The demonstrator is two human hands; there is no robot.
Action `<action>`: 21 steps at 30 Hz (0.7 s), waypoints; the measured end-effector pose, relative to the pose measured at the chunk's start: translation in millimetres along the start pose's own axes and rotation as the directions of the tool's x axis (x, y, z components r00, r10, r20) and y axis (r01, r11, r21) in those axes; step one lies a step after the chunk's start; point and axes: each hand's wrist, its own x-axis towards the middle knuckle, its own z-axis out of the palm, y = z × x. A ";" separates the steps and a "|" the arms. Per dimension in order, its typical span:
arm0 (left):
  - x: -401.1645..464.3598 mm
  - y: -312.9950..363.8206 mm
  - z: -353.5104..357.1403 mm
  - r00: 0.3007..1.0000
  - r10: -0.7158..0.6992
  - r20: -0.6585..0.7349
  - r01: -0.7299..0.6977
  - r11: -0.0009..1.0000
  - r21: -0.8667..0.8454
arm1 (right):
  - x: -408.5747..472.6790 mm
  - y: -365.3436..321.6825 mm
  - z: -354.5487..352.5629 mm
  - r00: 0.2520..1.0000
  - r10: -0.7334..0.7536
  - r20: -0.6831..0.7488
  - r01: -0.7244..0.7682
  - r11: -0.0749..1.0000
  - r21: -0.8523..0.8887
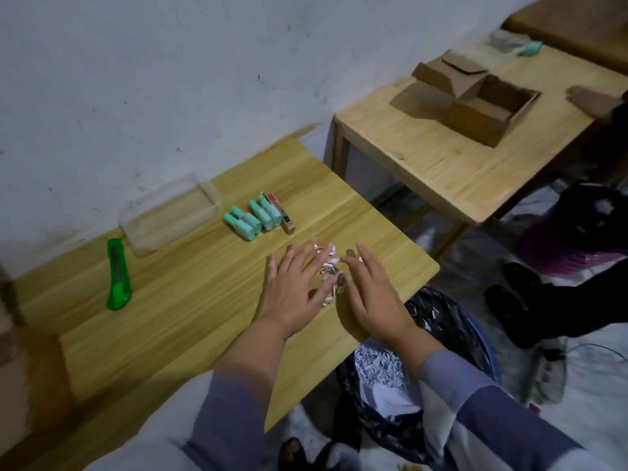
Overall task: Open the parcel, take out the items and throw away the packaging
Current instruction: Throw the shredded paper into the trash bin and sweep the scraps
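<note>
My left hand [295, 289] and my right hand [372, 294] lie flat on the wooden table [190, 300], palms down, fingers spread. Between them sits a small heap of shredded white paper [329, 270], touched by the fingertips of both hands. Several teal bottles [253, 217] and a narrow red and grey box [281, 212] lie in a row further back on the table. A bin lined with a black bag [438, 321] stands on the floor under the table's right corner, with shredded paper [379, 367] in it.
A green utility knife [118, 274] lies at the left, beside a clear plastic tray [170, 217]. On a second table [452, 171] to the right stands an open cardboard box [475, 103], with another person's hand [593, 102] near it. Dark shoes lie on the floor.
</note>
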 end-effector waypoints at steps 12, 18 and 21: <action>-16.0 -22.4 15.3 0.987 -0.161 -0.023 0.162 0.969 0.187 | 42.6 -13.0 25.9 0.996 -0.042 0.075 0.063 0.949 -0.308; -12.2 -23.2 16.9 0.985 -0.169 -0.039 0.173 0.969 0.175 | 54.7 -13.9 30.5 0.992 -0.121 -0.044 0.107 0.965 -0.240; -12.0 -23.6 17.8 0.984 -0.174 -0.042 0.179 0.966 0.186 | 47.6 -15.7 34.4 0.989 -0.123 -0.087 0.104 0.975 -0.197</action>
